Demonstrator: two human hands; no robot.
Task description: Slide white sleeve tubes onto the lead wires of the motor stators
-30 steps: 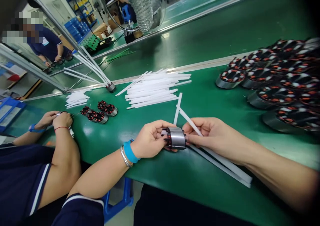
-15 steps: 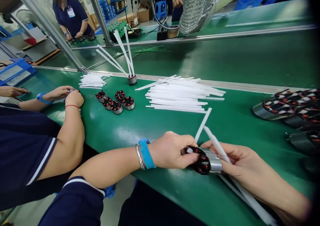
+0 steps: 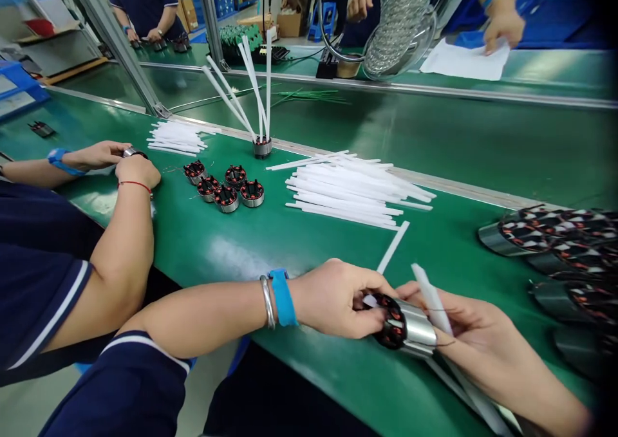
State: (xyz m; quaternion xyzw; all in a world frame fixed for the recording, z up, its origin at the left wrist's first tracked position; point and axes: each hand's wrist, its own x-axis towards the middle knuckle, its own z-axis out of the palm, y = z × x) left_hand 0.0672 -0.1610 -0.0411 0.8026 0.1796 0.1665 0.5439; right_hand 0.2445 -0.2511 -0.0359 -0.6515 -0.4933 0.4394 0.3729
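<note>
My left hand (image 3: pixel 333 298), with a blue wristband and a silver bangle, is closed on the dark wound end of a motor stator (image 3: pixel 419 331). The stator lies tilted sideways above the table edge, its copper windings facing left. My right hand (image 3: pixel 487 337) grips the silver casing from the other side, and a white strip (image 3: pixel 427 292) passes between its fingers. Long white tails (image 3: pixel 470 395) hang below that hand. Another strip (image 3: pixel 393 247) juts up behind the stator; where its lower end goes is hidden. Thin dark wires cross the right fingers.
A pile of white strips (image 3: pixel 357 189) lies ahead. Several stators (image 3: pixel 226 199) stand to the left, and one stator (image 3: pixel 262 147) holds upright strips. More stators (image 3: pixel 555 231) crowd the right side. A co-worker's arm (image 3: pixel 128 231) is close on the left.
The white strip's upper end in my right hand sits lower and more upright. Both hands keep hold of the stator. Across the line, another person's hand with a white sheet has come into view.
</note>
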